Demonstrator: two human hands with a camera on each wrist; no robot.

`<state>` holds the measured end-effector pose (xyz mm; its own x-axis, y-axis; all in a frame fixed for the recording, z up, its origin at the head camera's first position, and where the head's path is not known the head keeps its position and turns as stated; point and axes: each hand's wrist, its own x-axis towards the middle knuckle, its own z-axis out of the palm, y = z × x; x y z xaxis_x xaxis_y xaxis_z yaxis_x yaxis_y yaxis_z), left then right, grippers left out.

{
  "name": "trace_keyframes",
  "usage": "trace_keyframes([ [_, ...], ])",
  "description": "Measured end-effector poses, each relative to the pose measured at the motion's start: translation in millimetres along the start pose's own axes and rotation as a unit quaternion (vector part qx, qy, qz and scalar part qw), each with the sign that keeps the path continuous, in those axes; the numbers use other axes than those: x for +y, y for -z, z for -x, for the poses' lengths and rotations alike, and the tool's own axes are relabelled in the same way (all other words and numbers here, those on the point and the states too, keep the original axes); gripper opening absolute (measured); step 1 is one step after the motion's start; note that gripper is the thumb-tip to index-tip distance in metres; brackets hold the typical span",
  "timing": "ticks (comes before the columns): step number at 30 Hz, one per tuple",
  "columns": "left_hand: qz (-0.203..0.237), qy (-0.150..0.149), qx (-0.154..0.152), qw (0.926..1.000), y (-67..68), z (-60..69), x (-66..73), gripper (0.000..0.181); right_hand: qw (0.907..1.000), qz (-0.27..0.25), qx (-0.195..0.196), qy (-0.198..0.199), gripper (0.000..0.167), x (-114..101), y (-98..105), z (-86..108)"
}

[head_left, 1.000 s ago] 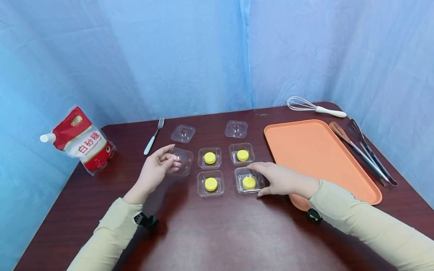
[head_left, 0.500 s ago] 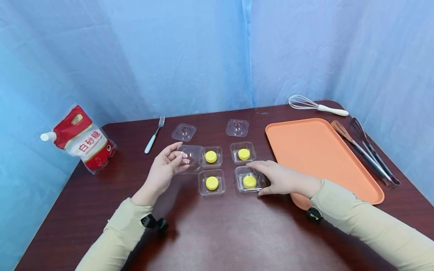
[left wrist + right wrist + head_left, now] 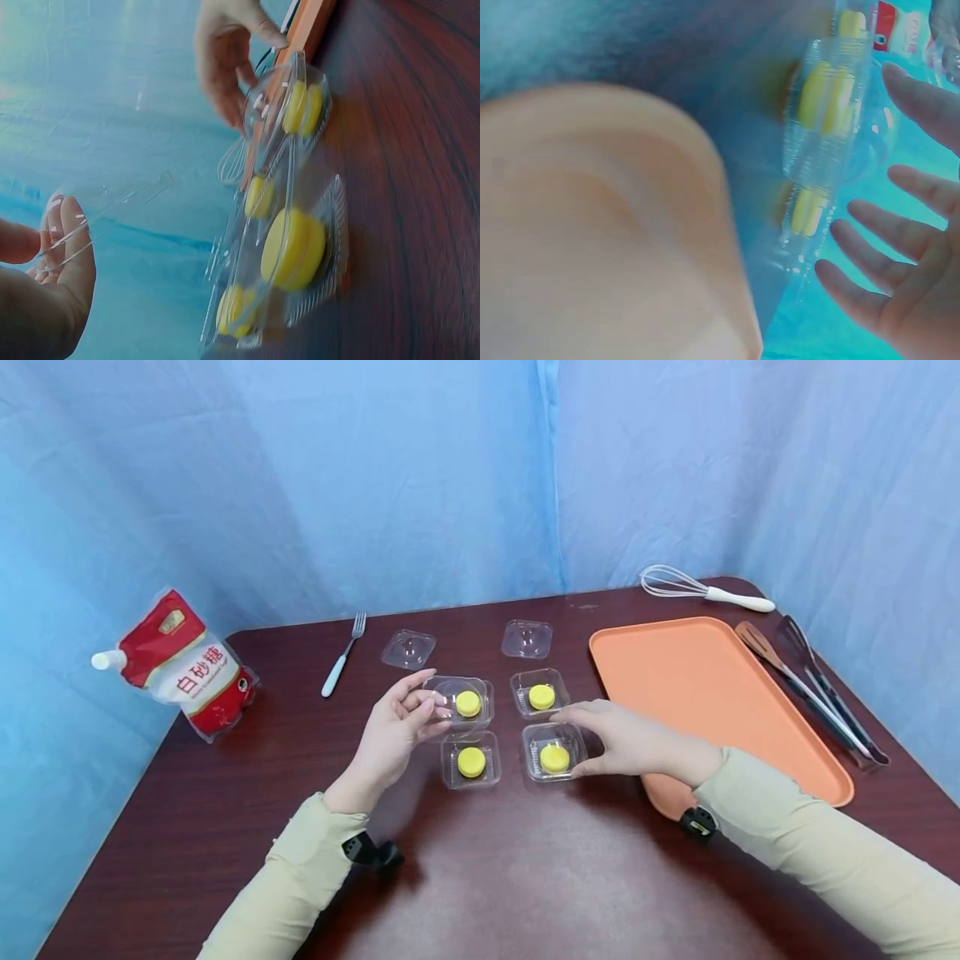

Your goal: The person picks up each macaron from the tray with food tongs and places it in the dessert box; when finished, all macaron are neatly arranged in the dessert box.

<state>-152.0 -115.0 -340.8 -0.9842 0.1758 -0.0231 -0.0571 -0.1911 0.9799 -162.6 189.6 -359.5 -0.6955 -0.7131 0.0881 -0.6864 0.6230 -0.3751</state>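
Observation:
My left hand pinches a clear domed lid by its left side, held above the back left clear box. In the left wrist view, that lid is tilted between thumb and fingers. Beside the front right box, covered by a domed lid, is my right hand. Its fingers are spread in the right wrist view, apart from the box. Yellow round pieces lie in the boxes, including the front left box and back right box.
Two clear lids lie behind the boxes. A fork and a red-and-white pouch are at left. An orange tray, a whisk and serving utensils are at right.
My left hand has carried its lid rightward, from left of the boxes to over the back left one. My right hand has risen slightly and its fingers have come off the front right box.

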Motion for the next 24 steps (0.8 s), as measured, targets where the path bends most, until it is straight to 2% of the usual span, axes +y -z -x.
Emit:
trace_keyframes([
  [12, 0.013, -0.002, -0.012, 0.9998, -21.1, -0.8, -5.7, 0.047, 0.9948, -0.012, 0.1, 0.011, 0.072, -13.5, 6.4, -12.9],
  [17, 0.023, -0.004, -0.009, 0.9997, -28.4, -2.0, -8.8, 0.046, 0.9917, -0.014, 0.128, 0.001, 0.079, -19.8, 7.7, -18.6],
  [24, 0.034, 0.0, -0.014, 0.9993, -38.8, -2.4, -10.8, 0.047, 0.988, 0.002, 0.154, 0.011, 0.084, -26.1, 4.2, -26.4],
])
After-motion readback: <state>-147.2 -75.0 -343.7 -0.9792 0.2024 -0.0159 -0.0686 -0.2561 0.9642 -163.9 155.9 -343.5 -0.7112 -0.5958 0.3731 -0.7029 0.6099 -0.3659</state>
